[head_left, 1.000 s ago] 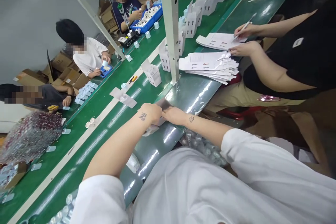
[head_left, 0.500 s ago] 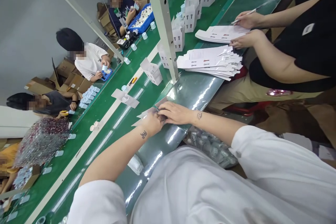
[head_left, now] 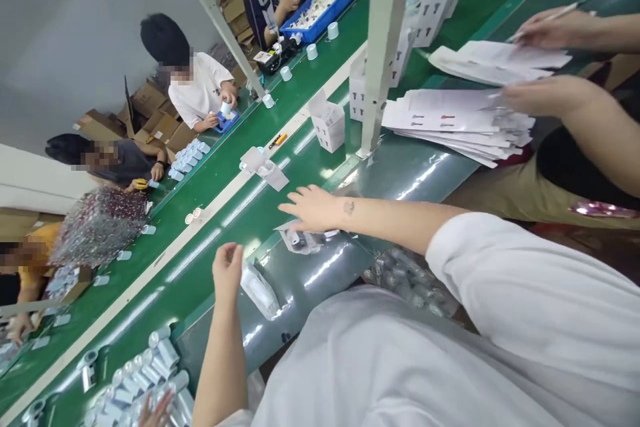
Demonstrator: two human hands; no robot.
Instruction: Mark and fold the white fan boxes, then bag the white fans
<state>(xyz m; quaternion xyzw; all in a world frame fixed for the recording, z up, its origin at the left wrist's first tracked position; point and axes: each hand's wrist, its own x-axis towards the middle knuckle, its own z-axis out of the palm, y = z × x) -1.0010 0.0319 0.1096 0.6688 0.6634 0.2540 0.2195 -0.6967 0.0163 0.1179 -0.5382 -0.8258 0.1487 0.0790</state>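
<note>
A clear plastic bag [head_left: 301,242] with something dark and shiny inside lies at the centre of the frame, on the green work surface [head_left: 200,283] close to its near edge. The right hand [head_left: 311,209] reaches in from the right just above it, palm down with the fingers spread wide; whether it touches the bag cannot be told. The left hand [head_left: 229,273], left of centre, has its fingers curled in, thumb and fingertips close together; whether anything is pinched there cannot be told. Just beside it, to the right, lies a white wrapped packet [head_left: 260,290]. Above the right hand, an opened white carton [head_left: 265,167] lies flat, and a white box [head_left: 329,127] stands upright with its flap raised, left of a pale metal post [head_left: 383,33]. At upper right, a stack of flat cartons [head_left: 453,127] sits beside a co-worker's hands, one with a pen [head_left: 557,13]. At lower left, pale cylinders [head_left: 166,351] lie in a cluster, another person's hand [head_left: 158,408] at them. Toward the upper left, more people sit along the far side, one behind a blue tray [head_left: 330,16] heaped with small white parts.
</note>
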